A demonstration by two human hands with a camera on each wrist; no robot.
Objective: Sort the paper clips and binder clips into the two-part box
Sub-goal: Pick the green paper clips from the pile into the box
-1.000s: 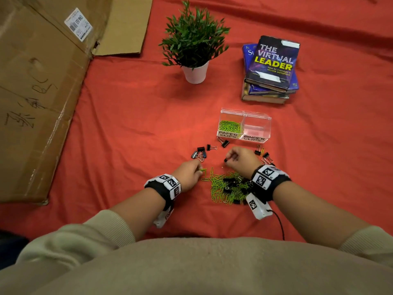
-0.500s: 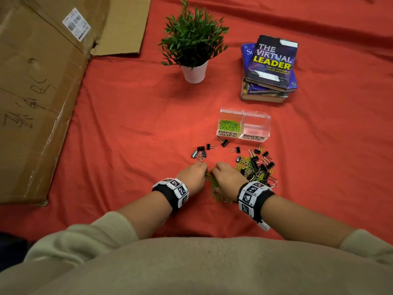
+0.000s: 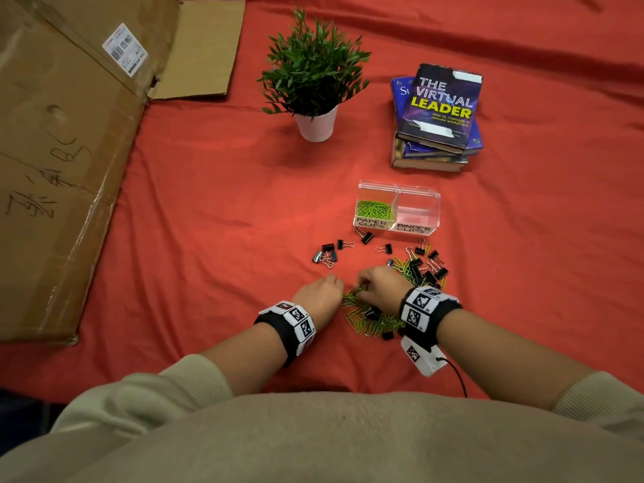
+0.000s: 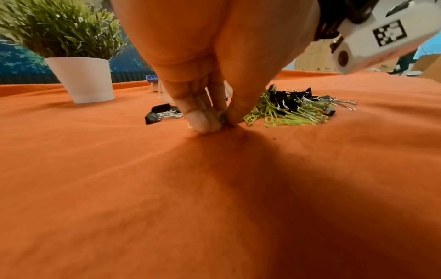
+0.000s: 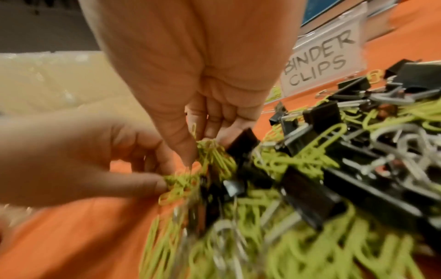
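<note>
From the head view, the left hand (image 3: 319, 295) and right hand (image 3: 378, 286) meet at a heap of lime-green wire paper clips (image 3: 366, 317) and black metal binder clips (image 3: 423, 270) on the red-cloth tabletop (image 3: 209, 203). Beyond stands the clear plastic two-part box (image 3: 418, 200), green clips in its left compartment.

In the left wrist view, the left hand's fingers (image 4: 200, 120) pinch green clips against the cloth.

In the right wrist view, the right hand's curled fingers (image 5: 186, 151) grasp a tangle of green clips.

light: even, soft | right wrist view: motion-blurred | edges: wide-angle bowing
</note>
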